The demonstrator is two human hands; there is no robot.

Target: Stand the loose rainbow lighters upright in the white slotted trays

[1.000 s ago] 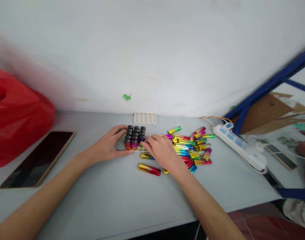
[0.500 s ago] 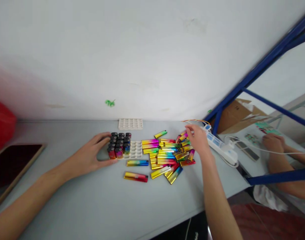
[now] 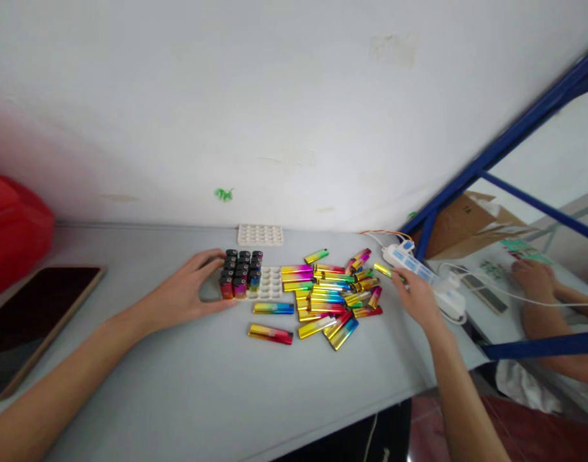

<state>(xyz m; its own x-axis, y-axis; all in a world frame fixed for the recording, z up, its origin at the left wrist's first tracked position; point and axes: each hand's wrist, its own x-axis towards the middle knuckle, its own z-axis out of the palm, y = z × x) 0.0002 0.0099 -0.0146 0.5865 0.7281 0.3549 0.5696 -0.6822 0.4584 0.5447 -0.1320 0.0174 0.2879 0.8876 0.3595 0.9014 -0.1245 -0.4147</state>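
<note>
Black-topped lighters (image 3: 241,273) with shiny coloured bodies stand upright in rows in the left part of a white tray with round cells (image 3: 271,283). My left hand (image 3: 190,292) is curled around their left side, thumb at the front and fingers at the back, gripping the loaded tray. At the right, my right hand (image 3: 416,298) pinches the end of a yellow-green lighter (image 3: 382,269), held apart from the loose pile of metallic lighters (image 3: 327,295). Two more, a blue-yellow lighter (image 3: 273,308) and a red-gold lighter (image 3: 271,333), lie in front of the tray.
A second white tray (image 3: 260,235) lies by the wall. On the left are a dark-screened tablet (image 3: 34,327) and a red bag (image 3: 15,234). A power strip (image 3: 419,269) with cables, a blue metal frame (image 3: 510,144), a cardboard box (image 3: 467,221) and another person's arms (image 3: 539,289) are at right.
My right hand has moved right and toward me from the pile's far end, now with a yellow-green lighter in its fingers. My left hand stays at the tray. The view has shifted slightly.
</note>
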